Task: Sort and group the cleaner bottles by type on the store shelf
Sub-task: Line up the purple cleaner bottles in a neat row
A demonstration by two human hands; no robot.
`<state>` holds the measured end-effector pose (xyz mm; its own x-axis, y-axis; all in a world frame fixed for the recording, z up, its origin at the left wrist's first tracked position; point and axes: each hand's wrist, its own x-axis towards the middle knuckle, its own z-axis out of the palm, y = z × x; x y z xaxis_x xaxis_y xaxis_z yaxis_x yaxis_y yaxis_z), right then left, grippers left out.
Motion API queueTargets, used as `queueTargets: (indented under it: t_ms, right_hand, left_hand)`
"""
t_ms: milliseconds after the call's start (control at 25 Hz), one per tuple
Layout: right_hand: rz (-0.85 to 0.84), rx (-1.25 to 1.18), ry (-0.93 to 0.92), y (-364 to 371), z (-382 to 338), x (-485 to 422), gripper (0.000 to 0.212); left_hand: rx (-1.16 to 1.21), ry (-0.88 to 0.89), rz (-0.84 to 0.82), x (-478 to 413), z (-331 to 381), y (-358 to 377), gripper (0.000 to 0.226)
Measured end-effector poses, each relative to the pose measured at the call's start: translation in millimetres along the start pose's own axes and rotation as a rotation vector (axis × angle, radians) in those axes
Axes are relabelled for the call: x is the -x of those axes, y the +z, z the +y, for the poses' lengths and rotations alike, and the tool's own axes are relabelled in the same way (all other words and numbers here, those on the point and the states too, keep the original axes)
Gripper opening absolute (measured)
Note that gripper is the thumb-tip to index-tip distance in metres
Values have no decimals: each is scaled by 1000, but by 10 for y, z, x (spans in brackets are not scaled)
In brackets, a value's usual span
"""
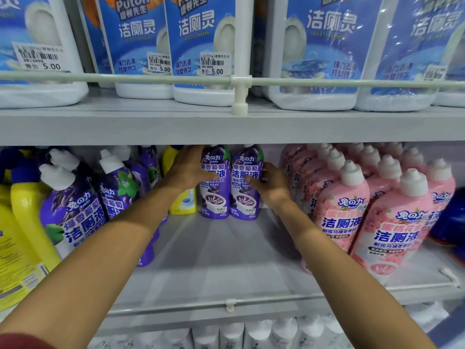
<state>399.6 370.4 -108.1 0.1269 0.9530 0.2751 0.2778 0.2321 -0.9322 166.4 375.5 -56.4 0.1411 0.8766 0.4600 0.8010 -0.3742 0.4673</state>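
Two purple cleaner bottles stand side by side at the back of the middle shelf (pixel 226 260). My left hand (pixel 190 167) grips the left purple bottle (pixel 215 195) from its left side, thumb across its front. My right hand (pixel 270 183) grips the right purple bottle (pixel 245 195) from its right side. More purple bottles (pixel 73 210) with white caps crowd the left of the shelf. A yellow bottle (pixel 182 202) stands behind my left wrist. Pink bottles (pixel 392 222) are grouped at the right.
Large yellow bottles (pixel 22 222) fill the far left. A blue container (pixel 450 217) sits at the far right edge. Blue-and-white toilet cleaner jugs (pixel 203 46) line the upper shelf behind a rail (pixel 125 78). White caps (pixel 251 333) show on the shelf below.
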Motion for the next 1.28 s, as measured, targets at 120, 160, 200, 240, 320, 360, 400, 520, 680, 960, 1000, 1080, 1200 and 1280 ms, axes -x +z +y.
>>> queueTargets:
  t_ms: [120,160,200,240,320,360,400,520,680,960,1000,1080,1200,1280]
  right_hand:
    - [-35,5,-11,2,12,-10,45]
    - [-46,14,-17,6,11,-17,45]
    - [-55,31,-24,17,8,-26,45]
    - [-62,48,-29,34,3,-36,46]
    - [-75,63,-30,93,-10,-55,47]
    - [-84,74,-30,125,-18,-69,47]
    - [-91,98,-37,160,-27,-83,48]
    - [-110,157,-52,213,-61,-106,50]
    - [-148,127,-34,148,-53,-141,48]
    - [-63,-24,19,160,40,-79,44]
    - [-35,-37,27,179,76,-62,38]
    - [-8,-116,57,212,141,-28,31]
    - [-1,-291,116,233,162,16,29]
    - [-7,-349,141,228,141,53,29]
  left_hand:
    - [-30,17,-16,-27,-40,-39,91]
    - [-36,19,-18,-29,-56,-51,91]
    - [-44,20,-21,-28,-79,-69,91]
    - [-56,23,-24,-27,-104,-87,91]
    - [-83,23,-27,-21,-173,-127,91]
    - [-93,16,-24,-16,-210,-144,91]
    - [-97,2,-20,-9,-249,-161,92]
    - [-79,-31,15,47,-294,-161,91]
    - [92,-78,129,156,-291,-12,82]
    - [443,-352,47,422,-395,458,61]
    - [456,-351,59,421,-394,484,58]
    - [495,-346,81,409,-403,517,52]
    - [599,-348,157,464,-425,578,46]
    - [656,-349,177,512,-433,625,47]
